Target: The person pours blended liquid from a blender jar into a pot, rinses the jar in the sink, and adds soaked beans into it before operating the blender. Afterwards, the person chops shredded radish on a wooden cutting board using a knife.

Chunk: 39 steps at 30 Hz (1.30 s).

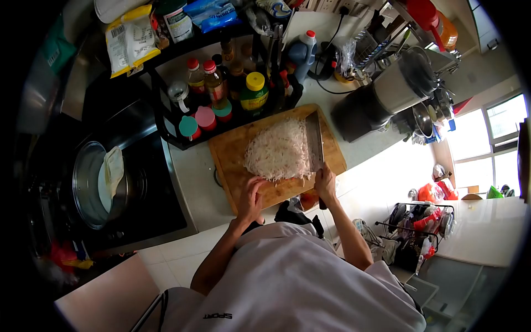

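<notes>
A broad pile of pale, finely shredded food (276, 150), maybe radish, lies on the wooden cutting board (227, 174). My right hand (325, 183) is wrapped round the handle of a cleaver (315, 141). The cleaver's blade stands along the right edge of the pile, pointing away from me. My left hand (251, 198) is at the near left edge of the pile, over the board, with its fingers loosely bent and apart. Whether its fingertips touch the shreds I cannot tell.
Left of the board is a black stove (157, 205) with a steel pot (83, 188) holding a pale cloth. Behind the board stands a black rack with several bottles (214, 83) and lidded jars. A blender (381, 99) stands at the right.
</notes>
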Available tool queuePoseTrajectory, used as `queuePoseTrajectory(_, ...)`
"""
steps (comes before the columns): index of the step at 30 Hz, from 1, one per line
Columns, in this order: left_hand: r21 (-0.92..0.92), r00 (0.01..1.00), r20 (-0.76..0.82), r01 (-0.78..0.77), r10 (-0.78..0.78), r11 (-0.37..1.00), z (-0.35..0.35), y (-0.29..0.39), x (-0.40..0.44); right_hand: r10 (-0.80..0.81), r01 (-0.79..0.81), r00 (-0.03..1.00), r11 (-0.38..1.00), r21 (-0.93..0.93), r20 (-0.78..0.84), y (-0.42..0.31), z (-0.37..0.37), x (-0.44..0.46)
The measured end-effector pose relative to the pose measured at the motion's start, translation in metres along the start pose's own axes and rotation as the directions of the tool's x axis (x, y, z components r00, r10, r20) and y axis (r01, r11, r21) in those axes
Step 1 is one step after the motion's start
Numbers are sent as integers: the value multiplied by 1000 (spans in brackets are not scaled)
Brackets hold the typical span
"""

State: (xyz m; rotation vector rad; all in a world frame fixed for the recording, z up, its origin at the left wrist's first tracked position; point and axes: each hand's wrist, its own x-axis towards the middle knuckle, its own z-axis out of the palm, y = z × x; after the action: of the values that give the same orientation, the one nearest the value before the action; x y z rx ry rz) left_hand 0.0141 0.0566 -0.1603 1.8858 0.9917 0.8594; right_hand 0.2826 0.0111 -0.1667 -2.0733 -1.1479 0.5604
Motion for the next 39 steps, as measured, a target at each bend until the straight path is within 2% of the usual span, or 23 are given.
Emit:
queuePoseTrajectory(1, 7, 1000, -12, 4, -4, 1000, -2, -1, 1, -46, 44, 997, 998, -39, -61, -3, -1, -2)
queuePoseTrajectory(3, 41, 1000, -7, -18, 18, 999, -2, 6, 3, -305, 283, 942, 946, -158, -139, 28, 22, 1)
queuePoseTrajectory(5, 62, 999, 8, -33, 32, 998, -4, 9, 11, -45, 44, 999, 999, -27, -12, 34, 28, 9)
queuePoseTrajectory(8, 32, 1000, 22, -11, 11, 999, 0, 8, 21, 121, -122, 983, 993, 3, 135, 4, -6, 11)
queuePoseTrajectory(11, 4, 999, -1, -38, 38, 999, 8, 6, 49, -182, 178, 982, 982, -57, -58, 0, -8, -6)
queuePoseTrajectory(12, 25, 997, -1, -73, 73, 997, 11, 10, 61, -209, 198, 974, 973, -123, -86, 28, 9, 0)
queuePoseTrajectory(13, 48, 994, -1, -110, 110, 993, 15, 14, 75, -49, 49, 999, 998, 29, 1, 31, 13, 3)
queuePoseTrajectory(14, 95, 982, -44, -178, 183, 980, 23, 12, 90, -77, 77, 997, 997, 1, 9, 34, 11, 5)
queuePoseTrajectory(15, 75, 990, -16, -142, 144, 987, 31, 7, 106, -110, 110, 994, 994, -28, 20, 29, 4, 9)
queuePoseTrajectory(18, 64, 998, 60, 3, -7, 998, 48, 10, 146, -15, 17, 999, 998, -56, 34, 8, -23, 6)
queuePoseTrajectory(21, 156, 975, 193, 80, -110, 985, 59, 21, 178, -6, 6, 1000, 1000, -3, 5, 17, -12, 3)
queuePoseTrajectory(22, 156, 983, 181, 7, -36, 988, 69, 16, 186, -92, 90, 995, 995, -31, -45, 29, -3, 8)
queuePoseTrajectory(24, 162, 982, 149, -138, 114, 977, 85, -5, 204, -58, 58, 998, 998, -13, 4, 37, -14, 17)
queuePoseTrajectory(25, 182, 990, 110, -109, 89, 977, 93, -14, 209, -39, 39, 998, 999, -8, 39, 28, -27, 17)
queuePoseTrajectory(26, 200, 995, 75, -81, 67, 977, 101, -24, 216, 60, -67, 993, 996, 64, 98, 12, -46, 20)
queuePoseTrajectory(29, 274, 998, 40, 29, -41, 961, 119, -44, 236, -19, 18, 998, 1000, 16, 58, 15, -73, 35)
queuePoseTrajectory(30, 306, 996, 41, 60, -76, 950, 124, -50, 242, 4, -15, 991, 996, 84, 131, 25, -78, 44)
queuePoseTrajectory(31, 339, 993, 37, 91, -110, 936, 130, -63, 247, -49, 45, 992, 998, 33, 120, 34, -81, 53)
queuePoseTrajectory(33, 433, 995, 43, 67, -95, 899, 139, -79, 251, -161, 169, 981, 983, -69, 108, 44, -85, 73)
queuePoseTrajectory(34, 487, 996, 40, 45, -73, 872, 140, -76, 252, -91, 107, 984, 989, -106, 150, 42, -89, 81)
queuePoseTrajectory(37, 598, 997, 12, 52, -74, 800, 148, -64, 255, -92, 122, 981, 977, -175, 169, 54, -84, 97)
queuePoseTrajectory(38, 626, 996, -2, 67, -84, 777, 150, -59, 256, -139, 171, 975, 969, -180, 175, 57, -82, 100)
queuePoseTrajectory(39, 568, 999, -2, 36, -43, 822, 153, -64, 256, -186, 219, 966, 958, -186, 180, 58, -79, 103)
